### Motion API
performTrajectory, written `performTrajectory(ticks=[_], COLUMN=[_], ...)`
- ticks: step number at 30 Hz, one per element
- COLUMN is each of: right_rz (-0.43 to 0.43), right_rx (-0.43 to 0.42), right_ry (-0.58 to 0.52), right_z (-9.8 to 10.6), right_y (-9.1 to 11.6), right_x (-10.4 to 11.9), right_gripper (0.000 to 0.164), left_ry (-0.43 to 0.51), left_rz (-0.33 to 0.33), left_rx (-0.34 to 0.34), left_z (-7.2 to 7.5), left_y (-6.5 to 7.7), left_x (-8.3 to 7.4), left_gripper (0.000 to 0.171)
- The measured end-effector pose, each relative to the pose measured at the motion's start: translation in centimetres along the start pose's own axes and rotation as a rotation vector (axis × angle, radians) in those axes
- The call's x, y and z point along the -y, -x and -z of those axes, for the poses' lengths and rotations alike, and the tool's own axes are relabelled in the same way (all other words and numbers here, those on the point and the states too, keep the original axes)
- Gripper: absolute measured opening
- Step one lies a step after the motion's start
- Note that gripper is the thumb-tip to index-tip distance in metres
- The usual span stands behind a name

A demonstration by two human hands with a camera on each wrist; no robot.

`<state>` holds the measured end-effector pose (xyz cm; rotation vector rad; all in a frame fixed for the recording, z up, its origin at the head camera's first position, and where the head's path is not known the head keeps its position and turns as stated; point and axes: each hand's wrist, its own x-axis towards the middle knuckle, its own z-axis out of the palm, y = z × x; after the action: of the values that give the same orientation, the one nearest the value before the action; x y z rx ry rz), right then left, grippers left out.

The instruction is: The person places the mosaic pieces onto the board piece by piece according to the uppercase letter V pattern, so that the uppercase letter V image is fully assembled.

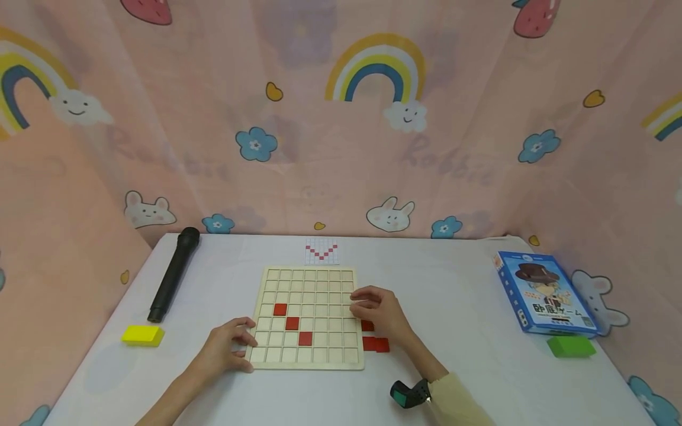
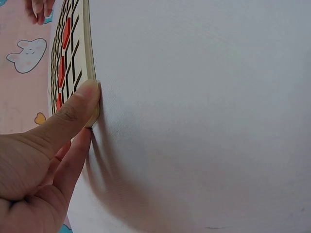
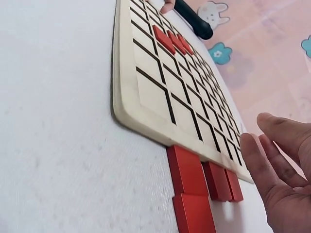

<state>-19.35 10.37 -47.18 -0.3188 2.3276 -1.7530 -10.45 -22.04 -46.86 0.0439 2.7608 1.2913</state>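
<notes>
Nearest are a pale yellow sleeve [image 1: 458, 402] and, beside its cuff, a small black device with a green face [image 1: 409, 393]. The left hand [image 1: 221, 349] has its grip on the near left corner of a square, cream-coloured wooden board [image 1: 322, 293] scored into a grid, thumb on the corner and fingers against the edge. The board lies at the middle of a white-covered table [image 1: 437, 296]. Three square red tiles [image 1: 292, 323] sit in its cells, stepping diagonally nearer towards the right. Just beside the board's right edge are loose red tiles [image 1: 369, 344], some partly hidden behind the hand in the head view. A bright green rectangular block [image 1: 571, 347] stands far right and a yellow rectangular block [image 1: 142, 335] far left. Above the board's right edge, the right hand [image 1: 385, 310] has a released grip, its fingers slightly bent and apart from the thumb with nothing between them. Beyond the green block lies a blue illustrated box [image 1: 547, 293]; beyond the yellow one, a black cylindrical microphone [image 1: 174, 275]. Past the board's far edge is a white gridded card [image 1: 322, 251] bearing a red V, then a pink printed cloth [image 1: 319, 177].
</notes>
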Motion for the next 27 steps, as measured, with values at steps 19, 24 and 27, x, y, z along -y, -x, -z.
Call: performTrajectory(ticks=[19, 24, 27], right_rz=[0.004, 0.014, 0.031], right_rx=[0.159, 0.208, 0.208], right_ry=[0.202, 0.213, 0.223], right_z=[5.7, 5.9, 5.8], right_y=[3.8, 4.8, 5.1], right_x=[-2.6, -3.4, -3.7], right_gripper=[0.03, 0.037, 0.037], left_ry=[-0.005, 0.006, 0.01], left_rz=[0.01, -0.001, -0.001], left_rx=[-0.013, -0.009, -0.007], left_z=[-0.1, 0.0, 0.1], left_y=[0.2, 0.2, 0.2], left_x=[-0.3, -0.3, -0.2], left_gripper=[0.038, 0.039, 0.039])
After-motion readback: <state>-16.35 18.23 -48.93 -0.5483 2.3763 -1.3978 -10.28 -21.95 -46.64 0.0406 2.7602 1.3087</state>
